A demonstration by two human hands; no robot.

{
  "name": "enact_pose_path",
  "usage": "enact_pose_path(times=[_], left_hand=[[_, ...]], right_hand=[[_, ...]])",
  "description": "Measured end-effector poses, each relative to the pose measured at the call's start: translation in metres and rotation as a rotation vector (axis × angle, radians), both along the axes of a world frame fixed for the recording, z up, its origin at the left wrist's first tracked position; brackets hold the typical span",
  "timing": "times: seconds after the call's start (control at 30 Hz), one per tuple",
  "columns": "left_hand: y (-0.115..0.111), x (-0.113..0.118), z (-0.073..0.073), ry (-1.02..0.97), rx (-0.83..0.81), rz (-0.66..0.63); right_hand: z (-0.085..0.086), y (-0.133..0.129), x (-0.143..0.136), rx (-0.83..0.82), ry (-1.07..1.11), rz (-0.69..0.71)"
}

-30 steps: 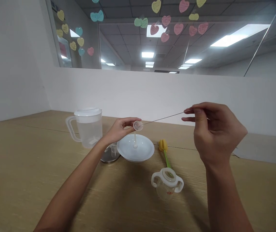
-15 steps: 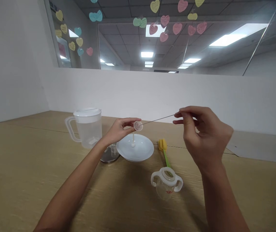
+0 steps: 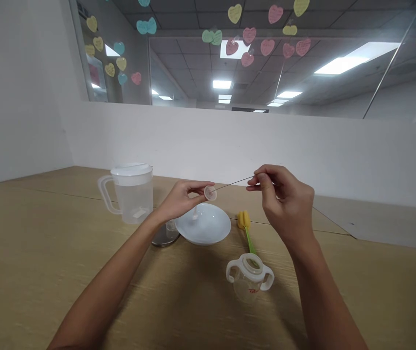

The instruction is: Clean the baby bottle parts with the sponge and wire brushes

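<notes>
Between the fingertips of my left hand (image 3: 184, 199) is a small clear round piece (image 3: 210, 193), its disc face turned toward the right. My right hand (image 3: 282, 197) pinches the far end of a thin wire (image 3: 233, 183), whose other end reaches the clear piece. Beneath the left fingertips a white bowl (image 3: 208, 231) rests on the table, and a small white part (image 3: 195, 214) shows above it. In front of the right hand, a clear bottle with two white handles (image 3: 249, 277) stands open at the top.
A lidded clear pitcher (image 3: 135, 194) stands at the left. Behind my left forearm lies a round metal dish (image 3: 166, 236) with a clear item on it. A yellow sponge brush (image 3: 244, 219) with a green handle lies behind the bottle. The white wall (image 3: 229, 141) rises behind the table.
My right hand has moved left, closer to my left hand, and less wire shows between them. The clear piece has shifted slightly right and down.
</notes>
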State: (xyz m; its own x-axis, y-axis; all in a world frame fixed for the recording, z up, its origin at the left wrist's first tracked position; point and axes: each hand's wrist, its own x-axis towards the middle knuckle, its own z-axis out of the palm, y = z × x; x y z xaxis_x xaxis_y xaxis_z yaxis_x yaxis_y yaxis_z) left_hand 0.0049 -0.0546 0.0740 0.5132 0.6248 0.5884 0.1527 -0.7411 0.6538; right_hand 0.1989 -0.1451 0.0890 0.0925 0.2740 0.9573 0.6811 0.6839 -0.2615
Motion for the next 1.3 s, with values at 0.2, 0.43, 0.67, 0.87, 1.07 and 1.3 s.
enact_pose_path(times=[0.2,0.43,0.67,0.87,1.07,1.3], left_hand=[[-0.002,0.004,-0.001,0.046,0.001,-0.01],[-0.007,0.006,-0.001,0.062,-0.009,0.009],[-0.012,0.01,-0.001,0.01,-0.043,-0.041],[-0.012,0.008,0.004,-0.057,-0.081,-0.105],[-0.001,0.001,0.004,-0.042,-0.088,-0.043],[-0.005,-0.01,0.013,0.0,-0.037,-0.087]], right_hand=[[-0.002,0.002,-0.005,-0.047,-0.078,0.009],[-0.004,0.009,-0.01,-0.117,-0.088,0.046],[-0.009,0.018,-0.009,-0.239,-0.137,0.098],[-0.013,0.028,-0.016,-0.143,-0.371,0.07],[-0.001,0.019,0.005,0.02,-0.277,-0.133],[0.006,0.007,0.026,0.091,-0.218,-0.175]])
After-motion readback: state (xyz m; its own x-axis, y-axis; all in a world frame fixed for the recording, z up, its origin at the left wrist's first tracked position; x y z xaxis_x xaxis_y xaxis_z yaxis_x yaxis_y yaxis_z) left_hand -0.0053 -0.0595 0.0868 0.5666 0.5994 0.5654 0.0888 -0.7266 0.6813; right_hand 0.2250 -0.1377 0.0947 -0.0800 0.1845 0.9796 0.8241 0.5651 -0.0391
